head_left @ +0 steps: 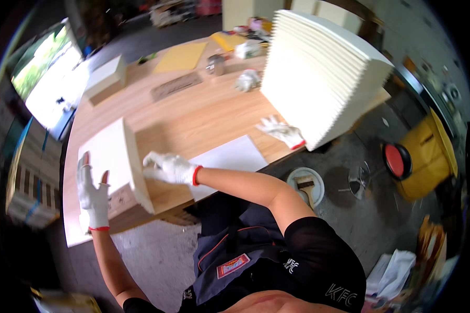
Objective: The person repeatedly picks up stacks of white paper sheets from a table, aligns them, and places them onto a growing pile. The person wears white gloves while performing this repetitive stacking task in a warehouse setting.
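A white-topped block (108, 151) with a wood-toned front side sits at the near left of the table; whether it is a box or a stack is unclear. My left hand (94, 195) wears a white glove with a red cuff and bare fingertips. It lies open with fingers apart along the block's left front part. Beside the block's right edge, my right hand (172, 168), gloved likewise, has its fingers curled together. Blur hides what is in them, and whether they touch the block. A white sheet (232, 159) lies under and beyond my right wrist.
A tall stack of white boards (318, 73) stands on the table's right. A loose glove (279, 131), a metal cup (215, 65), a dark-marked strip (176, 86) and another white-topped block (107, 78) are on the wooden table (193, 117). A bucket with a brush (305, 187) stands at floor right.
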A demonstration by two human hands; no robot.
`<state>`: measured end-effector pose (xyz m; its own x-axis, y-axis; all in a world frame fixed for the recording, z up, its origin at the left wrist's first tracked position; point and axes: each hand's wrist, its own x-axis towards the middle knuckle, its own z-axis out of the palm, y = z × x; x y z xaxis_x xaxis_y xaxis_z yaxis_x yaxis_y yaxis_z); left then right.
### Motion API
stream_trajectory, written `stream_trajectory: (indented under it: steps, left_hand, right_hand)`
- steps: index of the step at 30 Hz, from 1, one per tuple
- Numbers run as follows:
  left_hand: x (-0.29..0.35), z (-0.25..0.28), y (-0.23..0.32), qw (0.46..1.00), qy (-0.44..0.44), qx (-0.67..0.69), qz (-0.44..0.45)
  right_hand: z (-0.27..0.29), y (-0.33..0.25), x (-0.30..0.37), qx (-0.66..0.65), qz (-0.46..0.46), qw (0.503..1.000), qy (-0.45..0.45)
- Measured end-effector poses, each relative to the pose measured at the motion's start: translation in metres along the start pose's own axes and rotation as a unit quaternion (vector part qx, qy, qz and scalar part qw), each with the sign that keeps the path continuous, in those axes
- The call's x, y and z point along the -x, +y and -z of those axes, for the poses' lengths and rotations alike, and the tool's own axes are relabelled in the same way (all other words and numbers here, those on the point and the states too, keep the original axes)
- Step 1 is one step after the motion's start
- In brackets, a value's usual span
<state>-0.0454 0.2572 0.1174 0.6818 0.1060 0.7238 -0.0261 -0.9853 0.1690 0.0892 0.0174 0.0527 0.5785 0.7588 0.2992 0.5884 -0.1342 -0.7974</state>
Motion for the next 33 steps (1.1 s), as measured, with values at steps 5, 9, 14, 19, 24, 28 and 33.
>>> stream_trajectory:
  steps: [5,9,14,19,24,28,33]
  left_hand:
    - [-0.092,-0.055,0.181,0.965,-0.076,0.166,-0.186]
    - [-0.148,-0.079,0.31,0.911,-0.1,0.285,-0.28]
    - [-0.203,-0.112,0.446,0.871,-0.066,0.278,-0.399]
    - [-0.223,-0.134,0.514,0.888,-0.088,0.254,-0.374]
    - [-0.245,-0.145,0.519,0.888,-0.052,0.223,-0.4]
    - [-0.255,-0.15,0.519,0.874,-0.043,0.219,-0.432]
    - [-0.275,-0.138,0.534,0.888,-0.106,0.181,-0.41]
  right_hand:
    - [0.061,0.001,0.074,0.051,-0.099,0.994,-0.002]
    - [0.109,-0.011,0.126,0.026,-0.151,0.988,-0.02]
    - [0.141,0.008,0.185,-0.014,-0.102,0.995,0.008]
    - [0.166,0.01,0.23,-0.053,-0.122,0.991,0.018]
    - [0.186,0.015,0.264,-0.096,-0.125,0.987,0.019]
    - [0.219,-0.005,0.276,-0.076,-0.132,0.987,0.046]
    - [0.301,-0.053,0.298,0.093,-0.051,0.959,0.262]
